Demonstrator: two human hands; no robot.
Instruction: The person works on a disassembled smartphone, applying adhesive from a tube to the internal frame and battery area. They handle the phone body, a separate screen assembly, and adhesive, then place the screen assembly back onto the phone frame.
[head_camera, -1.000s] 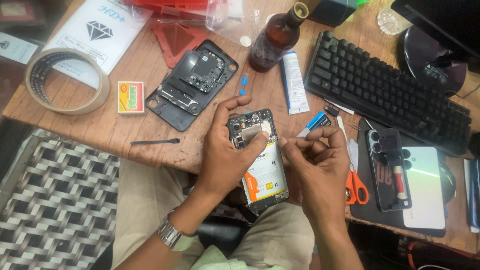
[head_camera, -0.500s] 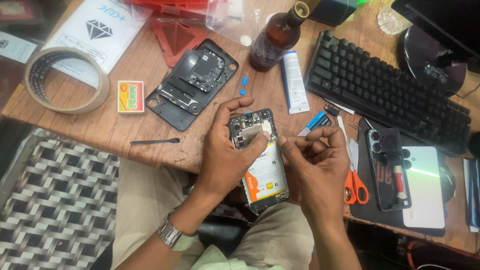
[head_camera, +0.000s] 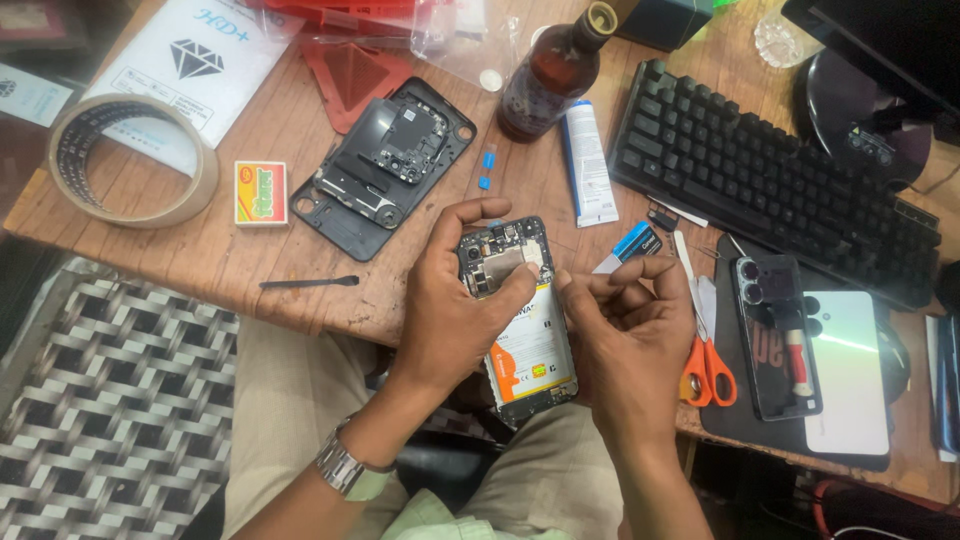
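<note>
Over the tabletop (head_camera: 300, 250) edge, the left hand (head_camera: 455, 300) grips the opened phone (head_camera: 520, 320), unmoved since a second ago. At its 3 o'clock, the right hand (head_camera: 625, 330) stays pinched; contents unclear, so work continues.

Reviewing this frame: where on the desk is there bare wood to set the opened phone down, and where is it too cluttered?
Bare wood lies along the near edge, between the matchbox, the black back cover and the thin black tool. A narrower strip runs between that cover and the white tube. It is crowded right of the right hand: scissors, phones and keyboard. The left hand holds the opened phone.
</note>
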